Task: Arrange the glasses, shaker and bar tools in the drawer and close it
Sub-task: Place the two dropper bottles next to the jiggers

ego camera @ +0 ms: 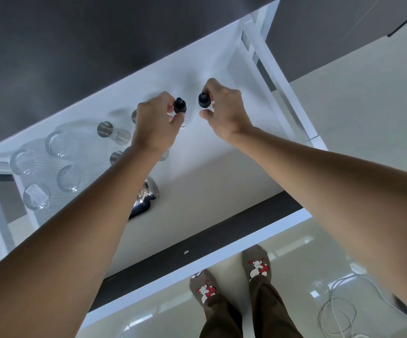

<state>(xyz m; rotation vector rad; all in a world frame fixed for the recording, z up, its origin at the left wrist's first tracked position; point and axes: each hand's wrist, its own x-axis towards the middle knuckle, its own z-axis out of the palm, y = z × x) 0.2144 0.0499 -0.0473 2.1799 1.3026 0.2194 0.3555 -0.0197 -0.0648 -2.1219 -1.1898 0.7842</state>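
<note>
The white drawer [222,172] stands pulled out below the dark counter. My left hand [155,123] grips a small bottle with a black dropper cap [179,106] over the drawer's middle. My right hand [224,108] grips a second black-capped small bottle [203,100] just to its right. Several clear ribbed glasses [58,145] stand at the drawer's left end. Steel jiggers [105,130] stand beside them, partly hidden by my left arm. A shiny steel shaker [146,193] lies on its side under my left forearm.
The drawer's dark front edge [222,230] runs diagonally near my feet. The drawer's right half shows bare white floor [222,69]. Metal runners [283,89] line the right side. A white cable [336,311] coils on the glossy floor at the lower right.
</note>
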